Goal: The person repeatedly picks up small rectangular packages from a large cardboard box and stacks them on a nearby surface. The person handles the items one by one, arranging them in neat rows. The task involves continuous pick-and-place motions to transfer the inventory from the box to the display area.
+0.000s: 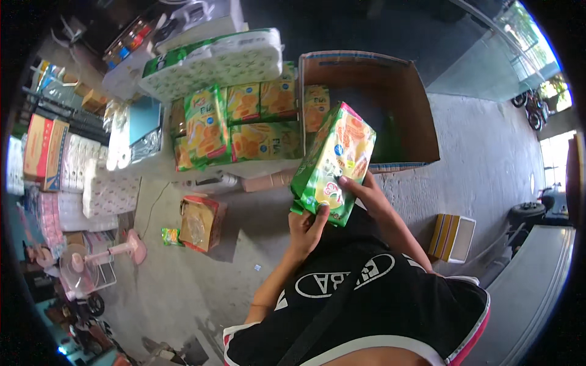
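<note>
Both hands hold one green biscuit multipack [334,163] up over the concrete floor [488,158]. Left hand [307,227] grips its lower corner from beneath, thumb pressed on the front face. Right hand [365,190] clasps the lower right edge, fingers seemingly curled behind the wrapper, though that side is hidden. Most of the pack stands tilted above both grips, its top leaning toward the open cardboard carton [381,104] behind. Left of the carton, more green and yellow biscuit packs [238,125] are stacked below a toilet-roll bundle [213,61].
</note>
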### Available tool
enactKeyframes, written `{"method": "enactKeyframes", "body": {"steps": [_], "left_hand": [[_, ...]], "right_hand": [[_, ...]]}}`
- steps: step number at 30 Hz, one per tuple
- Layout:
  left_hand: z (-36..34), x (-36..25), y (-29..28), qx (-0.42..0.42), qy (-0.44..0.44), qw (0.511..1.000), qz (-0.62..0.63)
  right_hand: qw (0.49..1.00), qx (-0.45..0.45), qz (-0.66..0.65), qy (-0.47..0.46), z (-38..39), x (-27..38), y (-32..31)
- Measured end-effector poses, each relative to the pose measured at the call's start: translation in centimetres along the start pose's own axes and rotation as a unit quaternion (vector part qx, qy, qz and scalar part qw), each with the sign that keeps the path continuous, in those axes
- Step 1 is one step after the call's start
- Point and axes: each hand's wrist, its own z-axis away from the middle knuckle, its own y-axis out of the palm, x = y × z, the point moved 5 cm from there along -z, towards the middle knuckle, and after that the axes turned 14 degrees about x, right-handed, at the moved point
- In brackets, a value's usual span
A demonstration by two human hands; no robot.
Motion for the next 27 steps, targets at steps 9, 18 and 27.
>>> {"method": "enactKeyframes", "body": {"steps": [9, 18, 27], "left_hand": [[-7.3, 3.2, 5.7, 0.217, -0.001, 0.927, -0.305], [-15.5, 13.6, 10.1, 0.266, -0.147, 0.773, -0.556], [-16.5, 10.9, 2.7, 0.135, -0.096, 0.874, -0.457]], "right_hand": [[0.981, -0.001, 0.175, -0.081, -2.1, 4.9, -11.1], [0.939, 0.070, 0.337, 0.003, -16.7, 4.5, -25.1], [0.952, 0.064, 0.294, 0.048, -26.6, -11.9, -30.7]]}}
